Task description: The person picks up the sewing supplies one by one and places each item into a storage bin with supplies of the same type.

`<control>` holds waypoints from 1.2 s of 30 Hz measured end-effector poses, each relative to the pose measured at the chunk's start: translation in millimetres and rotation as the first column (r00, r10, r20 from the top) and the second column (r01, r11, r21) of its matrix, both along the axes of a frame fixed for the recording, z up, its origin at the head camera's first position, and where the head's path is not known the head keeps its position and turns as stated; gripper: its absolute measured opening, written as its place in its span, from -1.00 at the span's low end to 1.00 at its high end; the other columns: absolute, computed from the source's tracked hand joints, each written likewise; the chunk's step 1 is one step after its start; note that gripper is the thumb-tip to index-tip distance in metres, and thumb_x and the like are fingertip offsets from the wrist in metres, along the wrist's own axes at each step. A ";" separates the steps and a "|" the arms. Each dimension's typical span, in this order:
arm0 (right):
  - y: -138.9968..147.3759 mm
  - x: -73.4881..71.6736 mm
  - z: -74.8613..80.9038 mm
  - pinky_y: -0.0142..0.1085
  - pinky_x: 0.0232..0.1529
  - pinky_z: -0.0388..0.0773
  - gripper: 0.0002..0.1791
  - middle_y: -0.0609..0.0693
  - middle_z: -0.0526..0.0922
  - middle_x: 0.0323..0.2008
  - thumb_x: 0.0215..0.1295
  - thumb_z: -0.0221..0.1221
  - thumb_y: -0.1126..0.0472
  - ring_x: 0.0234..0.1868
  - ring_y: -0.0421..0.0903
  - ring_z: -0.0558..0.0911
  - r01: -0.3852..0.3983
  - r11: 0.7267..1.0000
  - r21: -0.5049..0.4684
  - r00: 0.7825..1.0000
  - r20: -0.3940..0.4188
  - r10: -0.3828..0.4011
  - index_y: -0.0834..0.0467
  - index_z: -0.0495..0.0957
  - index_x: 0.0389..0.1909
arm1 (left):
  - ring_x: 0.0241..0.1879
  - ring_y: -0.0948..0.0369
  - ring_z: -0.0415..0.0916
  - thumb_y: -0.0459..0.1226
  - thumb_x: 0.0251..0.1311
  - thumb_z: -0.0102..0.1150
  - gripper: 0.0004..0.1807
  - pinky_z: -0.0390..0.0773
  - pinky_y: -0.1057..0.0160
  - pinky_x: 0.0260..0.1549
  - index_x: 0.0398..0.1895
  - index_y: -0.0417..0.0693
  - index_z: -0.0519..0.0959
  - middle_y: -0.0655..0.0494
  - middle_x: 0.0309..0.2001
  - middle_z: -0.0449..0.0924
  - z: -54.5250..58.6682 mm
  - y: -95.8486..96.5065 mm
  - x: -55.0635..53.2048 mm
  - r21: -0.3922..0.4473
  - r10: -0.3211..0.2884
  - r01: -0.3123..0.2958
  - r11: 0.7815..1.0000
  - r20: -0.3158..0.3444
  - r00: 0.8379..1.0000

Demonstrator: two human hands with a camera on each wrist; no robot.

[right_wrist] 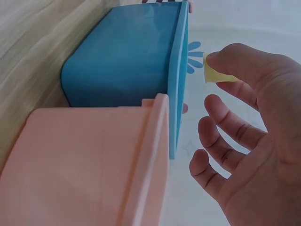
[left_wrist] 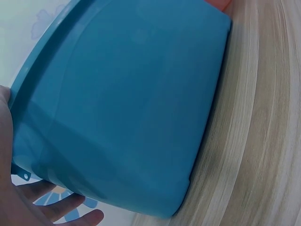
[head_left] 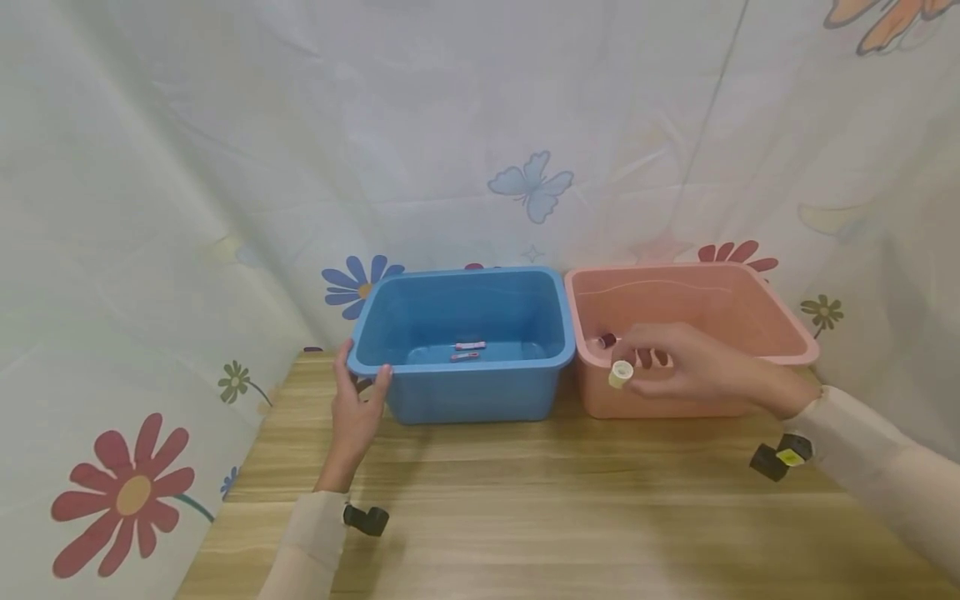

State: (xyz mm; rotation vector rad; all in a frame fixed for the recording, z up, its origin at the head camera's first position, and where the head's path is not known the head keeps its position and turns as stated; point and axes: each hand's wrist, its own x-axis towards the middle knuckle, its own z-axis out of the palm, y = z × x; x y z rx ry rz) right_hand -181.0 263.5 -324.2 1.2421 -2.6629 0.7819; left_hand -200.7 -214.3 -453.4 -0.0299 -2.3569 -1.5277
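Note:
My left hand (head_left: 356,423) grips the front left corner of the blue plastic bin (head_left: 472,396), thumb at the front rim and fingers along the left side. In the right wrist view, thumb and forefinger of my right hand (right_wrist: 258,117) pinch a small pale yellow thread spool (right_wrist: 216,73), the other fingers loosely bent. The head view has that spool in front of the pink bin's rim, its round end with a hole facing up. Inside the pink bin (head_left: 611,402) lies a dark maroon spool (head_left: 607,340), close to the left wall. Two small pink-and-white items (head_left: 470,345) lie on the blue bin's floor.
Both bins stand side by side on a wood-grain table (head_left: 525,508), close to a pale curtain (head_left: 420,125) printed with flowers and butterflies. A black wrist camera (head_left: 366,520) sits on the left sleeve, another (head_left: 782,457) on the right.

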 end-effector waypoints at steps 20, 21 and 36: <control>13.9 -15.7 29.9 -0.30 -0.26 0.56 -0.70 -0.41 0.55 -0.37 0.23 0.42 0.09 -0.31 -0.28 0.57 0.132 0.982 0.132 0.990 -0.065 -0.125 -0.40 0.56 -0.22 | 0.33 -0.17 0.38 0.13 0.44 0.13 -0.13 0.50 -0.32 0.14 0.63 0.42 -0.13 -0.04 0.57 0.14 -1.6 -0.9 0.0 -0.014 0.002 -0.002 1.000 -0.018 1.000; 14.5 -17.2 30.8 -0.29 -0.27 0.57 -0.69 -0.39 0.55 -0.37 0.24 0.42 0.11 -0.31 -0.27 0.57 0.136 0.982 0.130 0.990 -0.046 -0.131 -0.40 0.56 -0.21 | 0.33 -0.17 0.38 0.13 0.44 0.13 -0.13 0.50 -0.32 0.14 0.63 0.42 -0.13 -0.04 0.57 0.14 -1.4 -0.9 0.0 -0.015 0.002 -0.002 1.000 -0.020 1.000; 17.7 -30.1 45.8 -0.27 -0.32 0.55 -0.75 -0.25 0.57 -0.37 0.22 0.48 0.05 -0.30 -0.20 0.53 0.204 0.970 0.130 0.978 0.021 -0.208 -0.32 0.63 -0.19 | 0.35 -0.19 0.35 0.11 0.46 0.12 -0.15 0.48 -0.34 0.15 0.63 0.43 -0.13 0.01 0.58 0.12 -4.0 -2.8 -3.1 -0.016 -0.019 0.018 1.000 -0.035 0.999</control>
